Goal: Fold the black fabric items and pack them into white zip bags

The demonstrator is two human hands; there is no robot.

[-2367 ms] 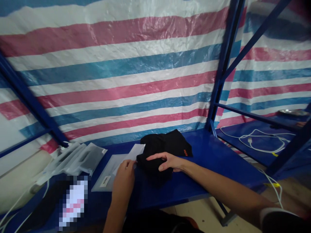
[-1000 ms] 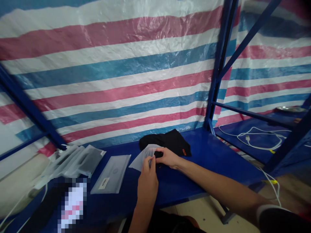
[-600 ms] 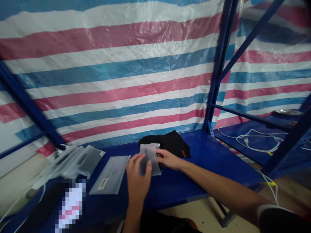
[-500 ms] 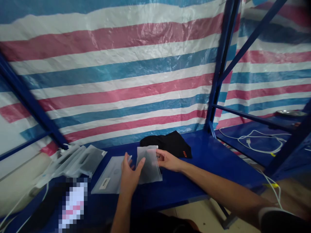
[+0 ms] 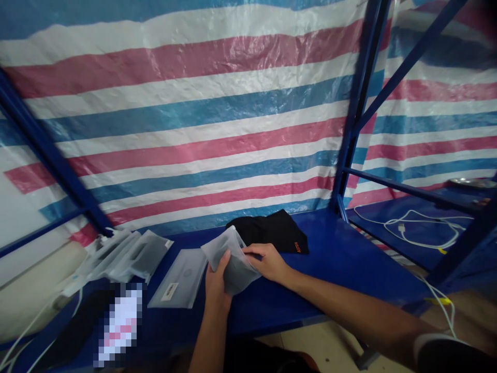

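Observation:
A frosted plastic zip bag (image 5: 237, 272) is held tilted over the blue bench, with its white zip edge up. My left hand (image 5: 218, 282) is closed on its left side, thumb across the front. At the bag's right edge my right hand (image 5: 269, 263) is also closed on the plastic; I cannot tell whether its fingertips are inside the mouth. Left of my hands another frosted bag (image 5: 180, 277) with a white barcode label lies flat. Just behind them rests a folded black cloth item (image 5: 279, 233) with orange lettering.
Several more frosted bags (image 5: 145, 254) lie in an overlapping row on the left. A pixelated patch (image 5: 120, 324) covers something at front left. Blue frame posts (image 5: 353, 124) stand at both sides. A white cable (image 5: 411, 233) lies coiled on the neighbouring surface at right.
My left hand has moved from beside the bag to a grip on it. The bag has turned from upright to tilted, and my right hand has shifted slightly along its edge.

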